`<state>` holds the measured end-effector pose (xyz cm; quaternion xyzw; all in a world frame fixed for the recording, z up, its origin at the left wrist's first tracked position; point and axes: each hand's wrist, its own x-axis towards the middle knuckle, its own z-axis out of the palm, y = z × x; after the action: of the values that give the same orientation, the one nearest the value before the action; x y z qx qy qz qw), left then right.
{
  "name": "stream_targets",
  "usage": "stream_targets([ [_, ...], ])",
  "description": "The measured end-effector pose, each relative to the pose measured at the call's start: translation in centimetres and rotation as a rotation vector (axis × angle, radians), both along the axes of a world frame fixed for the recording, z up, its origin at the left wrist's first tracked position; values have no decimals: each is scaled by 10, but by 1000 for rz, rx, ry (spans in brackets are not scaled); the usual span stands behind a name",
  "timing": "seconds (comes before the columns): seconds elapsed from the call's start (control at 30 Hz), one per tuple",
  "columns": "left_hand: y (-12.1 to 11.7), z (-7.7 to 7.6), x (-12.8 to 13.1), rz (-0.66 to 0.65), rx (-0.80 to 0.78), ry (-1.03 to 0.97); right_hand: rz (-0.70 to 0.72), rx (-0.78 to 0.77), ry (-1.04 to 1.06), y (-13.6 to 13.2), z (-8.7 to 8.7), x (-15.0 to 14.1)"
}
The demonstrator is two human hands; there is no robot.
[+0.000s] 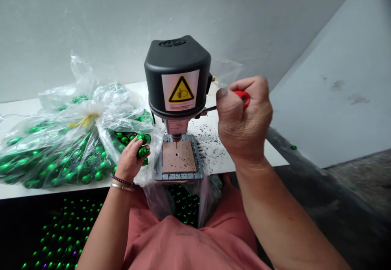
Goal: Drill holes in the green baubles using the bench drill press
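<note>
My left hand (130,159) is closed on shiny green balls (142,152), left of a small black drill press (177,74). My right hand (244,119) is wrapped round the red-knobbed lever (243,98) on the press's right side. Beneath the drill bit (176,144) lies a square brown board (171,162) with a small hole in it, on the slotted metal base (183,176). The bit's tip is above the board, with no ball under it.
Clear plastic bags (76,148) full of green balls lie on the white table (214,156) at left, one tied with a yellow strip (84,120). Dark shavings litter the table right of the press. More green balls (186,205) sit in an open plastic bag below the table edge.
</note>
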<state>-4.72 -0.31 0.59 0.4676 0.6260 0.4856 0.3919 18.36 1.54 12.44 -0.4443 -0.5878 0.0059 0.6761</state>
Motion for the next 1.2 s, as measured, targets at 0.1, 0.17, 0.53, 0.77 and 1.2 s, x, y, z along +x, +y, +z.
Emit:
stream_targets([
  [0.1,-7,8,10,-65,-32,-220,-2,2,-6,-1,0,0],
  [0.17,-10,11,17,-106,-50,-322,1,-3,-10,-1,0,0],
  [0.53,-12,-4,46,-324,63,800,108,-80,-3,6,5,1],
  [0.77,-11,-3,54,-472,41,990,112,-61,7,4,6,1],
  [1.2,-13,-4,45,-287,87,928,150,-24,76,5,6,0],
])
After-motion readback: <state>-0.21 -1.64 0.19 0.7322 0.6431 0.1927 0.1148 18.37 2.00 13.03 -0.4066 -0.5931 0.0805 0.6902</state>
